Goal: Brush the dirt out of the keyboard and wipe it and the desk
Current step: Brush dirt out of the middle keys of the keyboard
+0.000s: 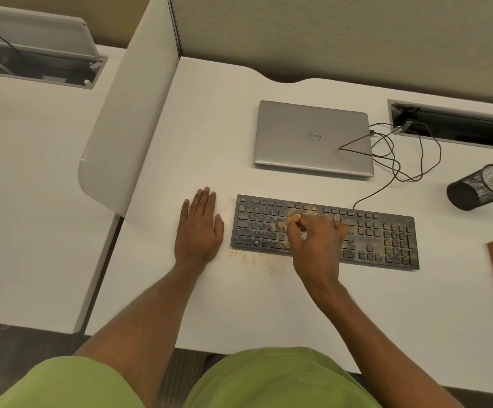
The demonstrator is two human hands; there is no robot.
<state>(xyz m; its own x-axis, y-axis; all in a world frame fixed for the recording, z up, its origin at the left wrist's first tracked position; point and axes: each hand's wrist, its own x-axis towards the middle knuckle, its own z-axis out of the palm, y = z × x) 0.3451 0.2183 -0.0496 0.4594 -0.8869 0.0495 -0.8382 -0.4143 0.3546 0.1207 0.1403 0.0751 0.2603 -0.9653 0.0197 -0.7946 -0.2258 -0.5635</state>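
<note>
Keyboard (pixel 382 234), black and speckled with tan dirt, lies on the white desk (pixel 210 293) in front of a closed laptop (pixel 313 138). The right hand (pixel 317 241) is curled round a small wooden brush (pixel 289 221), whose bristles are on the left-centre keys. The left hand (pixel 199 229) rests flat, fingers straight, on the desk just beside the keyboard's left end. Crumbs (pixel 254 260) dot the desk along the keyboard's near edge.
</note>
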